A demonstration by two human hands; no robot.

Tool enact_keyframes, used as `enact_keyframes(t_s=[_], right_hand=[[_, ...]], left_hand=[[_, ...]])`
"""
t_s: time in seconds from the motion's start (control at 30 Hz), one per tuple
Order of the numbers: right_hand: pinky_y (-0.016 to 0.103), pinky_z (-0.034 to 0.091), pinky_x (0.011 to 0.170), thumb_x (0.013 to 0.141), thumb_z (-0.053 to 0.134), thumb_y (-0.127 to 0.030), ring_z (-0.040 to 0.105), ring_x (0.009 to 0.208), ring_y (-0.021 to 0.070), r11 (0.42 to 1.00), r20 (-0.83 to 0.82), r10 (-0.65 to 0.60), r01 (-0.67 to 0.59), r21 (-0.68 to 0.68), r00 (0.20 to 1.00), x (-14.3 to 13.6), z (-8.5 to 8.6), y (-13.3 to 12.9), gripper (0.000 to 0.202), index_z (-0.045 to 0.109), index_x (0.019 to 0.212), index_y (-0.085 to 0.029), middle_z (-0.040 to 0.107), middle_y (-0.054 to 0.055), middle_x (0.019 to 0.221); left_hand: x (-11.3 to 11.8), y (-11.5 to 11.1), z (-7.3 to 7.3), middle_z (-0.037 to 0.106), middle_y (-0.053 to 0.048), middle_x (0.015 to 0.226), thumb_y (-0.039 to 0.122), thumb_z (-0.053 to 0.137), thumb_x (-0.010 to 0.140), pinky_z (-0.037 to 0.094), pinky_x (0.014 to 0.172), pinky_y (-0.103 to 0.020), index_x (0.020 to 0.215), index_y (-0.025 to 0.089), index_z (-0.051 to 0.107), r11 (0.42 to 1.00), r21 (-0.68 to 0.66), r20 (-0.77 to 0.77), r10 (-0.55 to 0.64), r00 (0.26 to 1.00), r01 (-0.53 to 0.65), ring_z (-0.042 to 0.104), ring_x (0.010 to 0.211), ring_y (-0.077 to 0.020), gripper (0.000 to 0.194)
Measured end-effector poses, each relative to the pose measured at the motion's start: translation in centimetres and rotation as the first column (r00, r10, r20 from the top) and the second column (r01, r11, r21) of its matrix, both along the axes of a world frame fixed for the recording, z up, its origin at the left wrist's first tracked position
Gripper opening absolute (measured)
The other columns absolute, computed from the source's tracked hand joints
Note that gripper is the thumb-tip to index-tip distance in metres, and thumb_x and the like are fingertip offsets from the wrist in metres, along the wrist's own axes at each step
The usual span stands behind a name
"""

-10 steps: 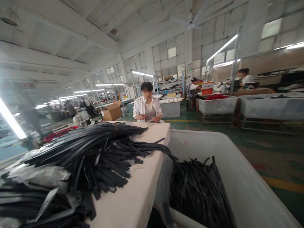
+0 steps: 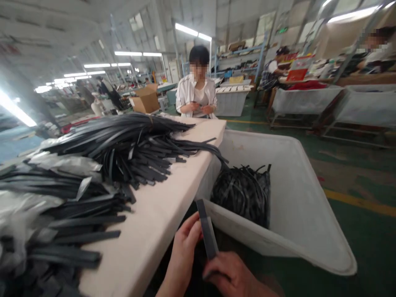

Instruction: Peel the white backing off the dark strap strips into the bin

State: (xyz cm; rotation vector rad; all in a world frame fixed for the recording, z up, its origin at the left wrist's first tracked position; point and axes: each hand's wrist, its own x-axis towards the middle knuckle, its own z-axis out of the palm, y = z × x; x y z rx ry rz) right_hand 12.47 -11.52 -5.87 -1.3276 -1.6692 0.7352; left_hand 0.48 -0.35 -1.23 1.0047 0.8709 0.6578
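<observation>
Factory floor all around, and a pale tabletop [image 2: 173,181] carries a heap of black strips [image 2: 130,148] at ten o'clock. Down at six o'clock, both hands close on one dark strip [image 2: 206,231]: left hand [image 2: 182,251] pinches its edge, right hand [image 2: 230,274] grips its lower end. White bin [image 2: 303,206] sits at three o'clock.

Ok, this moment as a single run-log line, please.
left hand: grips dark strap | right hand: grips strap's lower end | table: strap piles | white bin: more straps
</observation>
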Motion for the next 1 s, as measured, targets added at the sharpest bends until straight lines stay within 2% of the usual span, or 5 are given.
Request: enact_keyframes(t_s=[0.2,0.4,0.57,0.77,1.0], right_hand=[[0.023,0.047,0.070,0.095,0.054,-0.027,0.065,0.076,0.0141,0.996,-0.079,0.085,-0.084,0.020,0.993,-1.2,-0.3,0.9,0.017,0.069,0.091,-0.021,0.071,0.002,0.081],[0.024,0.049,0.071,0.094,0.056,-0.028,0.064,0.075,0.0147,0.997,-0.127,0.071,-0.069,0.017,0.989,-1.2,0.9,1.4,0.017,0.071,0.087,-0.022,0.069,0.002,0.079],[0.036,0.043,0.104,0.092,0.060,-0.031,0.057,0.118,0.0218,0.992,-0.392,-0.126,0.109,-0.065,0.911,-0.1,1.5,1.5,0.014,0.073,0.096,-0.027,0.062,0.005,0.128],[0.047,0.040,0.109,0.086,0.068,-0.036,0.054,0.125,0.0265,0.979,-0.727,-0.204,0.117,-0.169,0.655,0.0,2.7,3.3,0.012,0.075,0.094,-0.030,0.056,0.001,0.140],[0.046,0.043,0.107,0.084,0.070,-0.037,0.062,0.113,0.0258,0.970,-0.692,-0.238,0.127,-0.208,0.682,-0.3,4.1,5.1,0.018,0.076,0.095,-0.025,0.072,0.005,0.114]], left_hand=[[-0.2,-0.4,-1.0,0.074,-0.007,0.081,0.046,0.070,0.078,0.049,0.066,-0.025,0.105,0.014,0.071,0.993,-0.071,0.020,0.091,0.996,-0.090,0.064,0.073,-0.0163,0.042],[-0.8,-1.5,-1.0,0.075,-0.008,0.084,0.042,0.075,0.074,0.050,0.069,-0.025,0.094,0.014,0.074,0.991,-0.115,0.065,0.080,0.995,-0.072,0.065,0.075,-0.0158,0.034],[-1.9,-1.0,-1.2,0.075,-0.006,0.084,0.041,0.072,0.075,0.051,0.077,-0.027,0.092,0.016,0.075,0.981,0.069,0.016,0.179,0.984,-0.179,0.066,0.079,-0.0171,0.030],[-1.7,-1.7,-0.7,0.072,-0.003,0.080,0.042,0.067,0.079,0.047,0.072,-0.026,0.094,0.015,0.076,0.972,0.235,-0.051,-0.020,0.998,0.032,0.061,0.074,-0.0171,0.032],[-1.9,-3.0,-0.2,0.065,-0.003,0.085,0.052,0.052,0.088,0.044,0.072,-0.025,0.102,0.015,0.069,0.958,0.261,-0.002,-0.124,0.992,0.120,0.054,0.078,-0.0170,0.043]])
